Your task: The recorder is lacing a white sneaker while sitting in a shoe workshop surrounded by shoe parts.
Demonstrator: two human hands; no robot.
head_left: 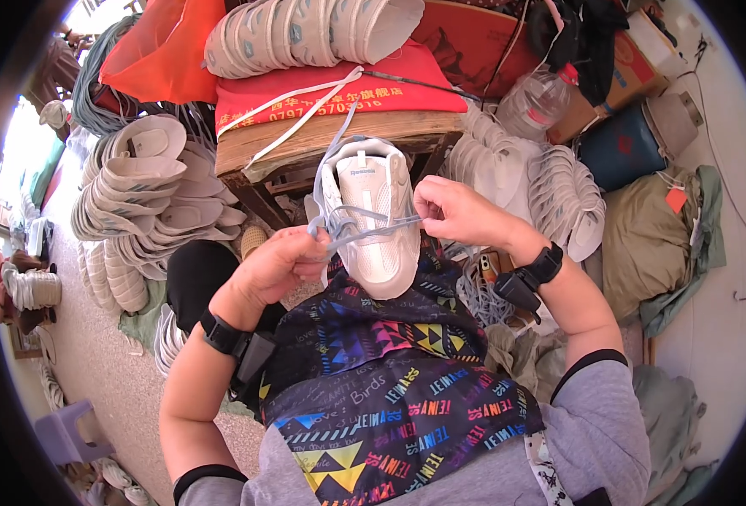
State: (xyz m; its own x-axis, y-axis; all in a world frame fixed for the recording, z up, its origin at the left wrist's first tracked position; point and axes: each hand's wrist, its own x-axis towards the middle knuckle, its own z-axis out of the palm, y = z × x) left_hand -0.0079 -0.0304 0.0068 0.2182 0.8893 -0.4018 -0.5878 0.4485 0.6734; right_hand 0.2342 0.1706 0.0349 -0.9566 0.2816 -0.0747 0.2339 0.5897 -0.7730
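A white shoe upper (381, 244) rests toe-down against my lap, its collar near the edge of a wooden stool. Grey-blue shoelace (363, 233) runs across its front in a few rows, and one strand trails up over the stool. My left hand (287, 260) is closed in a pinch on the lace, left of the upper. On the other side my right hand (457, 211) pinches the lace at the upper's right edge. Black straps with small devices circle both wrists. A dark patterned apron (407, 379) covers my lap.
The wooden stool (322, 135) stands ahead, with a red cloth (415, 80) and a row of nested uppers (305, 34) on top. More stacked uppers (137, 194) lie at the left, others (563, 194) at the right. A plastic bottle (537, 99) and purple stool (73, 432) are farther out.
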